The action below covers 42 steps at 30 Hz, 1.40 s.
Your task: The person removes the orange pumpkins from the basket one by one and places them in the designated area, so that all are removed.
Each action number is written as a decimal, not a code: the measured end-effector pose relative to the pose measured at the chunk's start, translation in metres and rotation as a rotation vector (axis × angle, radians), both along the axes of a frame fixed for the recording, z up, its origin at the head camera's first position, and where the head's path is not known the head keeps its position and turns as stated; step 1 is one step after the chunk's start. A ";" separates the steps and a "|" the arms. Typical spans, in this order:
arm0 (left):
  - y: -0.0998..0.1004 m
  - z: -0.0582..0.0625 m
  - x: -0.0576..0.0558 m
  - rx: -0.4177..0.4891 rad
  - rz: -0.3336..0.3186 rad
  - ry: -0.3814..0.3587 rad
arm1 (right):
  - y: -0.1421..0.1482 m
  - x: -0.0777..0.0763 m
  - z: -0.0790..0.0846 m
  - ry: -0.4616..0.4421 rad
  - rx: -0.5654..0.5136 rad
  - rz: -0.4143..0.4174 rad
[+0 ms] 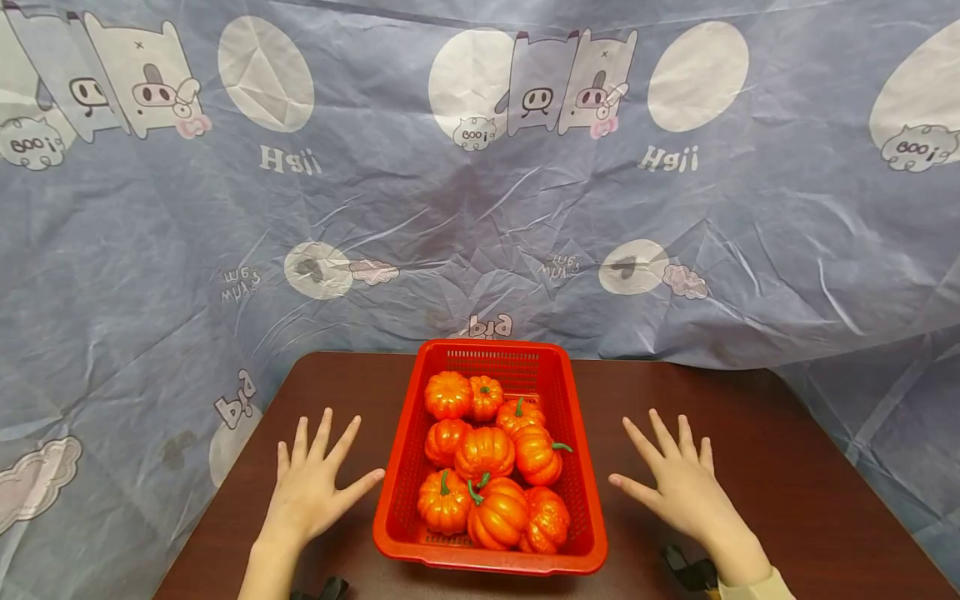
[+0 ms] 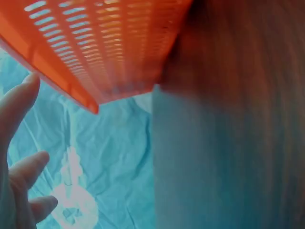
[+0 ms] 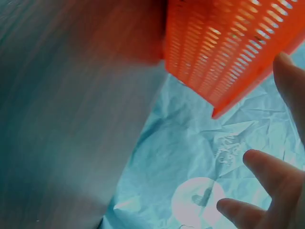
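Observation:
A red plastic basket [image 1: 491, 560] with slotted walls stands on the table, holding several small orange pumpkins [image 1: 484, 452], some with green stems. To its left my left hand [image 1: 309, 490] is held with fingers spread, the thumb close to the basket's side. My right hand [image 1: 686, 487] is spread the same way on the right, a little apart from the basket. Neither hand holds anything. In the left wrist view the slotted basket wall [image 2: 109, 43] shows beside the thumb and fingers; the right wrist view has the opposite wall [image 3: 219, 47] near that thumb.
The dark brown table [image 1: 750, 433] extends on both sides of the basket. Behind it hangs a wrinkled blue-grey cloth [image 1: 465, 217] printed with cartoon pigs and circles. Black straps [image 1: 686, 568] show near the wrists.

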<state>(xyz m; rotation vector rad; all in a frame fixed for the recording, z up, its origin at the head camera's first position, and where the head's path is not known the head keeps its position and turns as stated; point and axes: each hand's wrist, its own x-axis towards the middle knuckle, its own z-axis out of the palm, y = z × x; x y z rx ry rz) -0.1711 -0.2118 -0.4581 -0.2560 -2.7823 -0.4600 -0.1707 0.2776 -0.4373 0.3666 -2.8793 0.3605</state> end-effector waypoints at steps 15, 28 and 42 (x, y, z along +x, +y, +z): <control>0.016 0.012 0.002 0.334 -0.107 0.086 | -0.022 0.009 0.018 0.146 -0.165 0.076; 0.037 0.006 -0.003 0.622 -0.201 0.036 | -0.045 0.025 0.041 0.102 -0.378 0.067; 0.047 -0.009 -0.012 0.982 -0.347 -0.134 | -0.069 0.039 0.053 0.086 -0.568 0.140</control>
